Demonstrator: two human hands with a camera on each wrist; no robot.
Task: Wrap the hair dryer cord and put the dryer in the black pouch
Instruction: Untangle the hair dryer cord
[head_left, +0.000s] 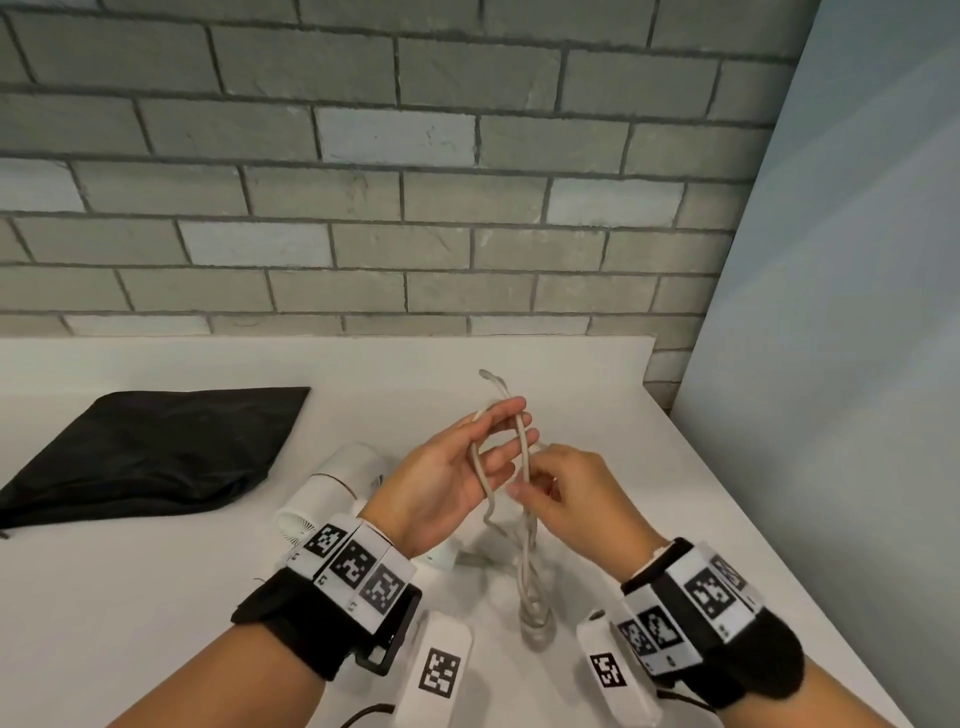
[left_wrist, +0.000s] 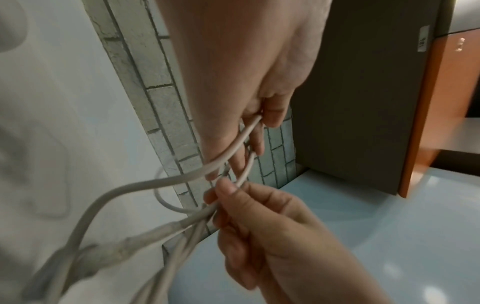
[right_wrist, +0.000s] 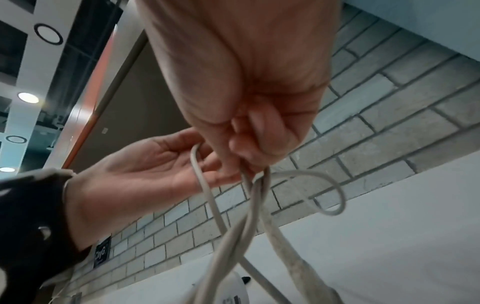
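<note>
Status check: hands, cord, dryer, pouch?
Left hand holds cord loops, thumb pinning; right hand pinches cord. Hair dryer lies on table, not in black pouch. Slack cord hangs to table; nothing between dryer and pouch.

1. A grey brick wall (head_left: 363, 171) stands at the back.
2. A white table (head_left: 156, 597) meets the foot of the brick wall.
3. A pale blue panel (head_left: 841, 312) adjoins the wall's right end.
4. A small dark sign (right_wrist: 102, 255) sits on the wall's bricks.

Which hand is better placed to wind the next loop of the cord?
Right. The right hand pinches the pale grey dryer cord beside the left hand, which holds the loop across its fingers.
</note>
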